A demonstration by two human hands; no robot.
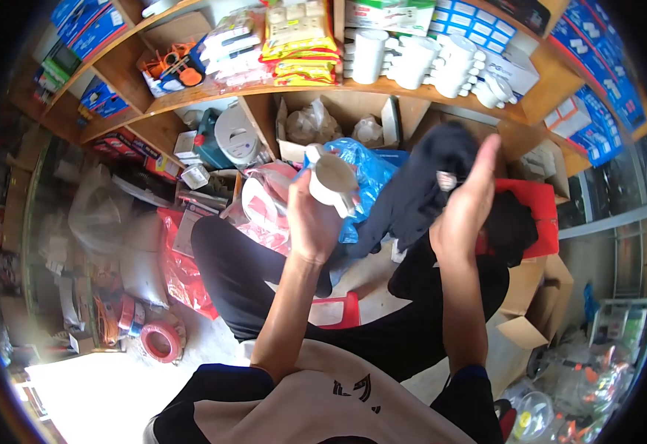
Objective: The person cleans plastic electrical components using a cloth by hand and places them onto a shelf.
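My left hand (312, 222) is closed around a white round plastic junction box (332, 181) with short pipe stubs on its sides. Its open face is tilted toward me. On the right, my right hand (460, 214) is raised with the thumb pointing up, and a black cloth (420, 189) is in its grip. The cloth hangs down and to the left; it hides most of the fingers. Behind the junction box lies a crumpled blue plastic bag (371, 174).
Ahead, a wooden shelf (220, 95) carries stacked white fittings (416, 63) and yellow packets (301, 41). A red box (534, 222) and an open cardboard box (534, 303) stand right. Pink plastic bags (190, 259) and cable rolls (162, 342) lie left. A red stool (338, 311) shows between my legs.
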